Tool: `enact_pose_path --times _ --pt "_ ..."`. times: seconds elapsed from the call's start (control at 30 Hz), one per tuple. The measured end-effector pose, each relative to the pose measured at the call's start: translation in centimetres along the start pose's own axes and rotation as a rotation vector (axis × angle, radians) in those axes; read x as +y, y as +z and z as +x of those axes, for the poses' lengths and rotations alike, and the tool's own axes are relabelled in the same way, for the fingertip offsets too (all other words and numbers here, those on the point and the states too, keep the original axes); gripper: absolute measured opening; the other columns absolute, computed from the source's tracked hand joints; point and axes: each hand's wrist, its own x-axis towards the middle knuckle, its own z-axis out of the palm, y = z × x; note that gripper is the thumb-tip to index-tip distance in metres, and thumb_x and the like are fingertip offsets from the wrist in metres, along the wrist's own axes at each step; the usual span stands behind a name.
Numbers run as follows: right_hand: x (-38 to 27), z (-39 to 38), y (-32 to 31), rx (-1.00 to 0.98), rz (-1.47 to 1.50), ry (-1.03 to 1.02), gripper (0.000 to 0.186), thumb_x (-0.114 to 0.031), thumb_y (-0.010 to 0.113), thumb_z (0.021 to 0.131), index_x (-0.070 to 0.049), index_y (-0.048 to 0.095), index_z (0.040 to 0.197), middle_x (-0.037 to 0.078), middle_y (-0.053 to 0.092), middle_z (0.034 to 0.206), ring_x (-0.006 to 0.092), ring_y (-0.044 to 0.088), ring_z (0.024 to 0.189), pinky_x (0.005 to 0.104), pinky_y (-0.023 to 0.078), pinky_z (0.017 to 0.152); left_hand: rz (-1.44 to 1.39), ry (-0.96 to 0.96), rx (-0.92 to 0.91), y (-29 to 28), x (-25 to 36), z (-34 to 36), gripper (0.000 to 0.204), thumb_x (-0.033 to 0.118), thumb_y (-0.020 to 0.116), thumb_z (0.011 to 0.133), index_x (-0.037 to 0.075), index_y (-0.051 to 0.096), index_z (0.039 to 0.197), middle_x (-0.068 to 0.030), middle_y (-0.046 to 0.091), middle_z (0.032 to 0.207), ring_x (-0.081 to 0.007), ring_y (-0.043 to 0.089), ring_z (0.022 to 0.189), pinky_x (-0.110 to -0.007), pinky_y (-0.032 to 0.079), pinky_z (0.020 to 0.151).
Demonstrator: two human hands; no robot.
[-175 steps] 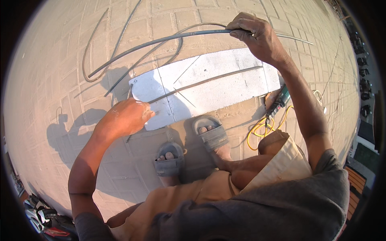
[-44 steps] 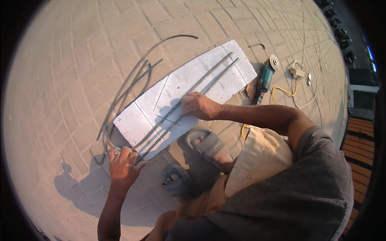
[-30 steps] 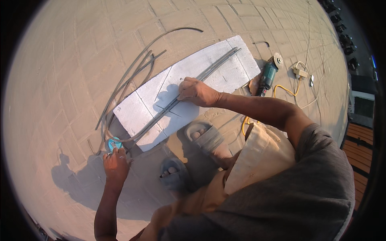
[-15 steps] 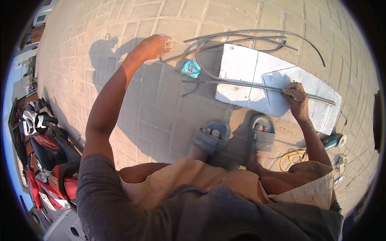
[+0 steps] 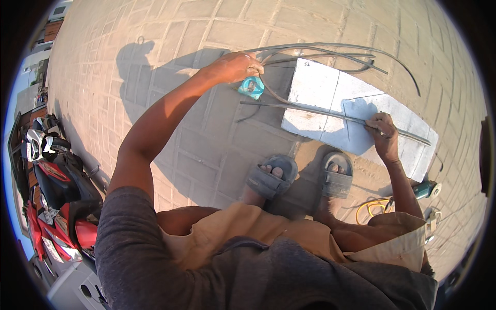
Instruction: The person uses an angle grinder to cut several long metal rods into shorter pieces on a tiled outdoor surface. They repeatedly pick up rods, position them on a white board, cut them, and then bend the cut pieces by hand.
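Note:
My right hand (image 5: 382, 135) is closed round a thin straight grey metal rod (image 5: 330, 114), which lies lengthwise over a white slab (image 5: 310, 88) marked with dark lines. The rod's left end reaches past the slab over the paving. My left hand (image 5: 238, 67) has its fingers curled in just above a turquoise tape measure (image 5: 251, 88). It meets the bent rods (image 5: 310, 46) there, but whatever lies inside the fingers is hidden. Those long curved rods spread behind the slab, crossing one another.
A green angle grinder (image 5: 426, 189) lies at the right beside a yellow cord (image 5: 369, 207). My sandalled feet (image 5: 273, 175) stand close before the slab. Motorcycles (image 5: 64, 201) are parked at the far left. Paving blocks (image 5: 181, 129) cover the ground.
My left hand has moved right, from left of the tape measure to just above it, by the bent rods. My right hand stays on the straight rod over the slab.

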Motion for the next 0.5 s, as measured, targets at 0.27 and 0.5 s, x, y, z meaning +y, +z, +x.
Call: enact_pose_path --times 0.27,0.5 --pt "0.06 -0.18 -0.19 -0.019 0.021 0.022 0.021 0.01 0.074 0.076 -0.002 0.072 0.092 0.008 0.063 0.094 0.0207 0.061 0.088 0.0301 0.05 0.076 0.002 0.05 0.032 0.66 -0.94 0.29 0.022 0.025 0.066 0.093 0.014 0.073 0.111 -0.0074 0.068 0.115 -0.03 0.065 0.106 -0.041 0.051 0.092" --pt "0.33 -0.05 0.08 -0.021 0.006 -0.009 0.023 0.012 0.074 0.074 -0.003 0.072 0.092 0.007 0.063 0.093 0.0199 0.061 0.088 0.03 0.05 0.075 -0.043 0.064 0.018 0.57 -0.73 0.34 0.02 0.023 0.067 0.092 0.009 0.072 0.105 -0.0102 0.068 0.108 -0.032 0.064 0.1 -0.042 0.05 0.088"
